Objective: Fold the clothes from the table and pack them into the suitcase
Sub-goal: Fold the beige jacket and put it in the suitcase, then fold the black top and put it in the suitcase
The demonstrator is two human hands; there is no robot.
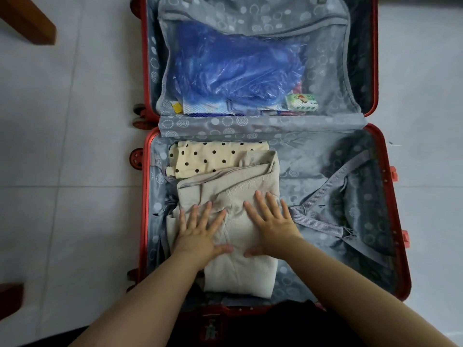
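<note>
Suitcase (pixel 313 166) holds beige garment (pixel 233 186); left hand (pixel 200 234), right hand (pixel 273 229) press it.

Red suitcase (pixel 390 196) lies wide open, grey lining. Folded beige garment (pixel 240 196) sits along the near half's left edge, polka-dot cream one (pixel 200 157) tucked at its far-left corner.

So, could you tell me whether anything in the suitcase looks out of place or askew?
Nothing damaged or spilled. The beige garment lies crooked, its top fold overlapping the polka-dot garment, while the left hand and right hand press it flat. The grey straps lie loose to its right.
</note>
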